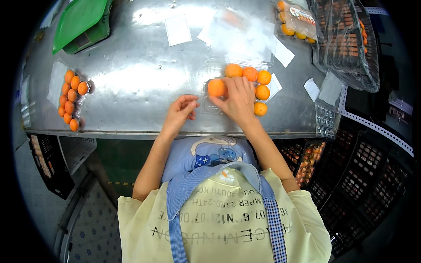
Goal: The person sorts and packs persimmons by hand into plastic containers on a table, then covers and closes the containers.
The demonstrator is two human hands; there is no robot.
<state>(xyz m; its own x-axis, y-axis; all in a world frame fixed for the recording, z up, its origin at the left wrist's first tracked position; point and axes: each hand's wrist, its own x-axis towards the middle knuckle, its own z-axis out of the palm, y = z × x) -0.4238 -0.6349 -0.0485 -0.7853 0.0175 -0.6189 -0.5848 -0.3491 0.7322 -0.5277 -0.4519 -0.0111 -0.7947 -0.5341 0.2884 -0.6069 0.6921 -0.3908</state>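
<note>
My right hand (238, 97) is closed around an orange (215, 87), its fingertips and thumb on the fruit's right side. The orange is over the left part of a clear plastic tray (212, 69). More oranges (250, 73) sit along the tray's far and right sides, partly hidden by my right hand. My left hand (180, 111) hovers just left of the tray near the table's front edge. Its fingers are loosely curled and apart, with nothing visible in them.
A filled pack of small orange fruit (70, 98) lies at the left. A green bin (85, 24) stands at the far left. Paper slips (178, 30) are scattered about. A wrapped fruit pack (298, 19) and a plastic-covered crate (346, 39) are at the right. Black crates (364, 175) are below.
</note>
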